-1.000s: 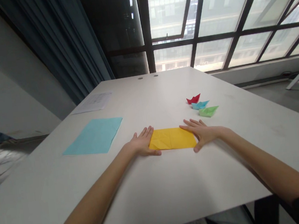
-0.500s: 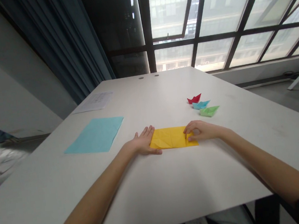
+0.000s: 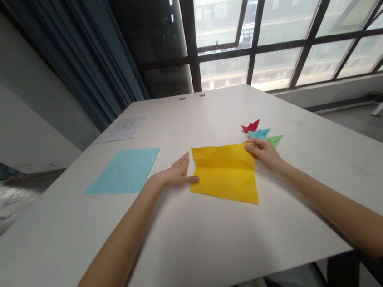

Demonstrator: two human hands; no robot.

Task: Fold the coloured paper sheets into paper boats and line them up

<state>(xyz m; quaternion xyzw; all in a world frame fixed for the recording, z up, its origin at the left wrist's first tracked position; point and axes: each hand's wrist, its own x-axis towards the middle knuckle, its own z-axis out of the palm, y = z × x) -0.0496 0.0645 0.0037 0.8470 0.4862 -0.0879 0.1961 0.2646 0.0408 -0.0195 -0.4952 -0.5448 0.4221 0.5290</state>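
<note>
A yellow sheet of paper (image 3: 227,174) lies unfolded and creased on the white table (image 3: 206,251), its far half raised a little. My left hand (image 3: 176,175) rests open and flat at the sheet's left edge, thumb touching it. At the far right corner of the sheet, my right hand (image 3: 264,150) pinches the paper. Just beyond that hand sit three small folded paper boats: red (image 3: 251,126), light blue (image 3: 259,133) and green (image 3: 275,139).
A flat light-blue sheet (image 3: 124,171) lies to the left. A white printed page (image 3: 123,128) sits further back left. Dark curtains and large windows stand behind the table; the table's near edge runs just below my forearms.
The yellow paper was a folded strip under both flat hands. My right hand pinched its upper layer and lifted it away from me, opening the sheet to full size.
</note>
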